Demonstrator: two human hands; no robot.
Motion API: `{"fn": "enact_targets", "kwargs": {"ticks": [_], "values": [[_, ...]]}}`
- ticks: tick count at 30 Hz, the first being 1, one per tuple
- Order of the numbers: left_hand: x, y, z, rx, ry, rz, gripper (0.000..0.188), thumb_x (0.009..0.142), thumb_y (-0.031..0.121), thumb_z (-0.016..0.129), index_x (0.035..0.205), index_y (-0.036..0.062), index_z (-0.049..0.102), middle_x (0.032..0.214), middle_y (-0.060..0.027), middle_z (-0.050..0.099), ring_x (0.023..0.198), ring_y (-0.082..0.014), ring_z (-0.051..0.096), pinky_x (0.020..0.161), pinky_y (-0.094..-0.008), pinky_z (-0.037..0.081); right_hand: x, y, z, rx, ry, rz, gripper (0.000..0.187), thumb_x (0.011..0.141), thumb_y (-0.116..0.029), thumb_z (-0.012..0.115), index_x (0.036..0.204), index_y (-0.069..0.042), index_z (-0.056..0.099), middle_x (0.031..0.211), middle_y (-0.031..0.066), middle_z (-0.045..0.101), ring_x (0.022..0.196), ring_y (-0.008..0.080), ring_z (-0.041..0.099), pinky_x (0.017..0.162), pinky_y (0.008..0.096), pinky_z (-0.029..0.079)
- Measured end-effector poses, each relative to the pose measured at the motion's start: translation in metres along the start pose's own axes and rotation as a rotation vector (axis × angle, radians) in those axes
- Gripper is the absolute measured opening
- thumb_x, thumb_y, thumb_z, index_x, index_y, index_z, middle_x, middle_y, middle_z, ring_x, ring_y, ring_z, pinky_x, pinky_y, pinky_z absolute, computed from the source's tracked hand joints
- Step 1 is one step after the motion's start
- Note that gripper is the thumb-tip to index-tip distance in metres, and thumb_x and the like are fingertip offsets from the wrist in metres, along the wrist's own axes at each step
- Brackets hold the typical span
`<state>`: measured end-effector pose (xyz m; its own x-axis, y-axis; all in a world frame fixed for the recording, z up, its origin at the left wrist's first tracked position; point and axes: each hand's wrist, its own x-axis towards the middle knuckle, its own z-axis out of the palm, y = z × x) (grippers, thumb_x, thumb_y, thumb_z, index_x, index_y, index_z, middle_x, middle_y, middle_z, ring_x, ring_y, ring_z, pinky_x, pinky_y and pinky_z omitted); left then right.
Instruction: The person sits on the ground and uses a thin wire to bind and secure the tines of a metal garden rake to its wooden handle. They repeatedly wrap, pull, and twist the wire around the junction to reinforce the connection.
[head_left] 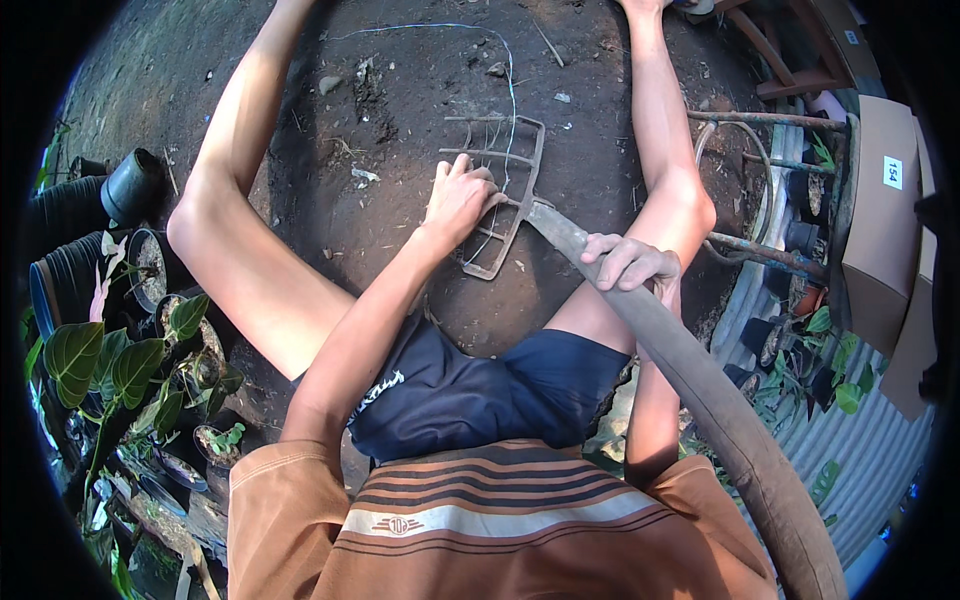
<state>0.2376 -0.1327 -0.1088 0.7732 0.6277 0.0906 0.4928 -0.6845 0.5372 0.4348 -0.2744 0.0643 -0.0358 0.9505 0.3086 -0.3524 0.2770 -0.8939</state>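
A garden rake lies between my legs, its rusty metal head (541, 150) flat over the soil and its long wooden handle (700, 390) running back past my right side. My left hand (458, 203) is closed at the middle of the head, with its fingers curled around a tine. What the fingertips pinch is partly hidden. A thin pale wire (513, 85) stretches from the far ground down to the head and is laced across the tines. My right hand (632, 263) rests over the handle near the head, its fingers wrapped around the top.
Black plant pots (135, 187) and leafy potted plants (110, 365) crowd the left. On the right stand a rusty metal frame (775, 255), a cardboard box (880, 220) and corrugated sheeting (850, 470). Small stones (330, 85) lie on the dark soil ahead.
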Motion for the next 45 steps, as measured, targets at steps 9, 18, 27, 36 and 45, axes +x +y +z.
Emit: {"fn": "enact_targets", "kwargs": {"ticks": [9,18,27,36,45], "values": [[0.001,-0.002,0.001,-0.037,-0.056,0.018,0.026,0.098,0.031,0.063,0.089,0.0080,0.070,0.096,-0.0063,0.064,0.094,-0.0257,0.062,0.084,-0.0432,0.038,0.012,0.055,-0.042,-0.392,0.716,0.675,0.043,0.089,-0.030,0.084,0.115,0.001,0.069,0.099,0.0120,0.073,0.093,0.0213,0.071,0.087,0.0309,0.057],[0.000,0.006,-0.009,-0.007,-0.109,0.017,0.024,0.096,0.028,0.062,0.090,0.0058,0.068,0.099,-0.0109,0.064,0.094,-0.0284,0.069,0.080,-0.0438,0.052,0.046,0.128,-0.059,-0.852,0.402,1.009,0.086,0.068,-0.033,0.098,0.130,0.004,0.052,0.107,0.0190,0.073,0.098,0.0250,0.073,0.085,0.0367,0.060],[-0.002,0.012,-0.015,-0.019,-0.099,0.028,0.026,0.096,0.029,0.063,0.090,0.0038,0.065,0.098,-0.0123,0.062,0.095,-0.0305,0.068,0.080,-0.0449,0.051,0.046,0.155,-0.066,-0.925,0.304,0.979,0.079,0.063,-0.038,0.099,0.119,0.005,0.064,0.089,0.0095,0.075,0.085,0.0199,0.073,0.081,0.0351,0.058],[-0.023,0.024,-0.009,-0.165,0.025,-0.079,0.032,0.090,0.020,0.073,0.116,0.0051,0.059,0.103,-0.0163,0.069,0.098,-0.0377,0.068,0.082,-0.0506,0.052,0.046,0.166,-0.064,-0.971,0.272,1.051,0.052,0.055,-0.036,0.099,0.086,-0.006,0.069,0.085,0.0063,0.074,0.082,0.0176,0.071,0.078,0.0347,0.056],[-0.017,0.021,-0.018,-0.131,-0.101,-0.033,0.022,0.093,0.021,0.067,0.109,0.0075,0.075,0.098,-0.0153,0.070,0.091,-0.0372,0.069,0.080,-0.0497,0.052,0.047,0.164,-0.070,-0.869,0.304,1.088,0.056,0.058,-0.030,0.098,0.101,-0.003,0.075,0.099,0.0101,0.077,0.091,0.0186,0.072,0.083,0.0332,0.056]]}}
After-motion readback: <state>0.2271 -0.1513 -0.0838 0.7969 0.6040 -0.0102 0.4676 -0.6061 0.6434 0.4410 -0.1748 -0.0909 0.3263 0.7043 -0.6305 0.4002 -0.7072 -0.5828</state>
